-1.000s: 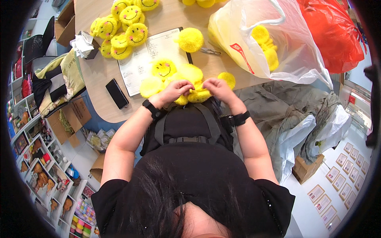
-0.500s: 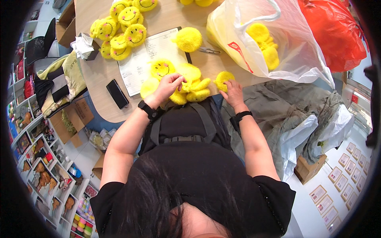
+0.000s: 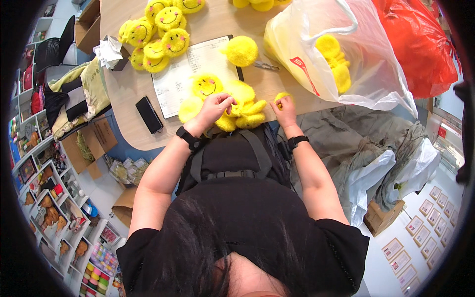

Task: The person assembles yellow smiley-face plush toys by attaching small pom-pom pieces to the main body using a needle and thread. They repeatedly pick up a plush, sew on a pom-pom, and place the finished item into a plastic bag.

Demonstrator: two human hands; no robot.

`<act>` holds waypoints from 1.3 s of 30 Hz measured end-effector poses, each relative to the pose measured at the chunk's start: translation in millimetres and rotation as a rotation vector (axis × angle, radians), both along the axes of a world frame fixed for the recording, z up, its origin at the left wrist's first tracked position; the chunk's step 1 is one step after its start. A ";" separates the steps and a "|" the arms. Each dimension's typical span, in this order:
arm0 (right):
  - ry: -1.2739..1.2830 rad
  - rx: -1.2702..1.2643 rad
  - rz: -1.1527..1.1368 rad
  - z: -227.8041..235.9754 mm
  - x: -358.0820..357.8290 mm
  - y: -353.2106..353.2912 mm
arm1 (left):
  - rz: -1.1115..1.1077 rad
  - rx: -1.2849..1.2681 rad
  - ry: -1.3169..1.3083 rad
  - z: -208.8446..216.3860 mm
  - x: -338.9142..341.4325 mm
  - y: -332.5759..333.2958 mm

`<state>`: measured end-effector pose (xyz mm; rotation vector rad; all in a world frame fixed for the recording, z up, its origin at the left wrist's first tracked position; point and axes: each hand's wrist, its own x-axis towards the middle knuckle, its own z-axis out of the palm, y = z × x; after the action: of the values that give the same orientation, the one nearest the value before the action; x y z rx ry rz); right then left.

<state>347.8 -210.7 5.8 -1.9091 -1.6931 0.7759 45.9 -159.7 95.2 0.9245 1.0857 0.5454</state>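
A smiling yellow plush face (image 3: 208, 85) lies with other fuzzy yellow plush pieces (image 3: 250, 113) at the table's near edge. Over this pile is my left hand (image 3: 213, 111), thumb and fingertips pinched together; anything between them is too small to name. To its right, my right hand (image 3: 285, 113) has its fingers curled in, in front of a small yellow plush piece (image 3: 283, 95), whose near part it covers. What those fingers grip is hidden. Farther back, a round yellow plush (image 3: 241, 51) sits by the open notebook (image 3: 170, 84), beside small metal snips (image 3: 266, 65).
Several smiling plush faces (image 3: 170, 19) are heaped at the far left. A black phone (image 3: 149, 115) lies near the left edge. A white plastic bag (image 3: 368, 69) with yellow plush inside stands right, beside a red bag (image 3: 420, 49). Grey cloth (image 3: 336, 133) hangs at the near right.
My right hand has drawn its spread fingers together and now covers more of the small plush piece. My left hand stays pinched over the pile. The view has shifted slightly.
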 end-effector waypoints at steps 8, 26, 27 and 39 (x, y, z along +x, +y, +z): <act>0.429 -0.047 0.145 72.3 -36.9 31.3 | -0.003 0.092 0.129 -3.3 14.4 -0.3; 0.430 -0.004 0.437 84.7 -107.9 61.5 | -0.041 0.261 0.253 -19.5 5.7 -5.5; 0.398 0.033 0.464 87.1 -108.5 64.6 | -0.046 0.274 0.277 -16.8 4.8 -5.4; 0.128 0.054 0.531 114.7 -97.0 69.6 | -0.023 0.476 0.419 11.3 -10.4 -6.4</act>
<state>250.8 -141.2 120.6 -1.3452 -2.1384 1.0054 35.6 -166.1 106.6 1.5136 1.3449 0.6199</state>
